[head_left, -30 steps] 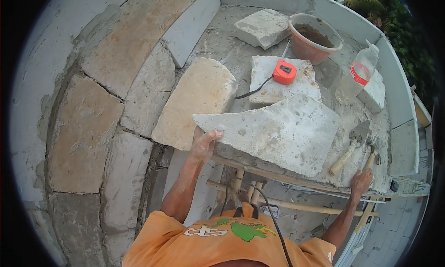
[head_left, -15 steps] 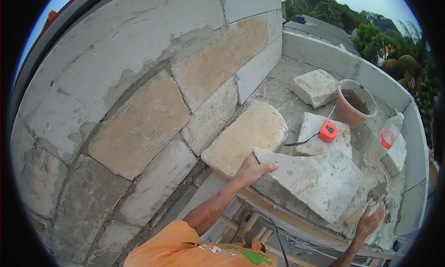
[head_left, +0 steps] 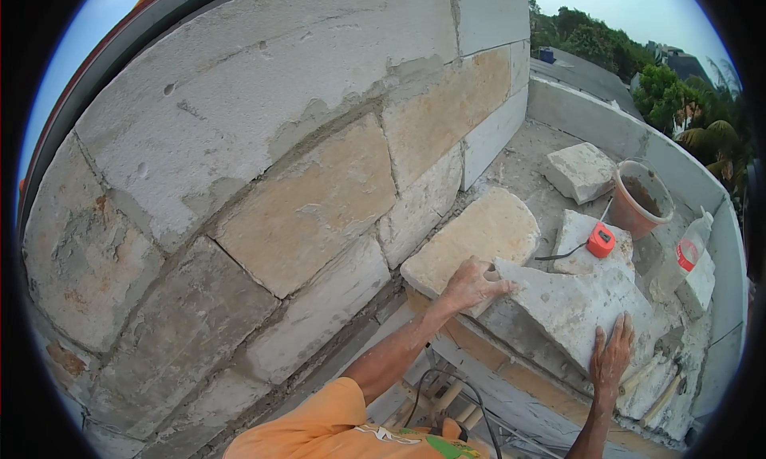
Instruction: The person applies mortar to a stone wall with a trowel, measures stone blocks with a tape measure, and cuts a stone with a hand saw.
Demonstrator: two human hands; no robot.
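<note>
A broken grey-white lightweight concrete block (head_left: 570, 299) with a curved notch in its far edge lies tilted on the ledge. My left hand (head_left: 472, 286) is closed at its left corner, thumb against the edge and fingers curled beside it. My right hand (head_left: 612, 351) lies on the block's right part, fingers stretched and close together. Left of it, partly under my left hand, rests a yellowish block (head_left: 483, 232) with rounded corners. Just behind, an orange-red tape measure (head_left: 601, 240) sits on a smaller white block (head_left: 573, 237).
A block wall (head_left: 311, 212) with mortar joints rises on the left. Farther back are a pinkish bucket (head_left: 633, 212) holding brown material, a loose block (head_left: 580, 172) and a clear plastic bottle (head_left: 692, 240). A low parapet (head_left: 666, 148) borders the ledge. Below hangs a black cable (head_left: 479, 399).
My right hand has moved from the rubble at the right onto the broken block. My left hand stays at its corner. The whole view has shifted, with things appearing farther right.
</note>
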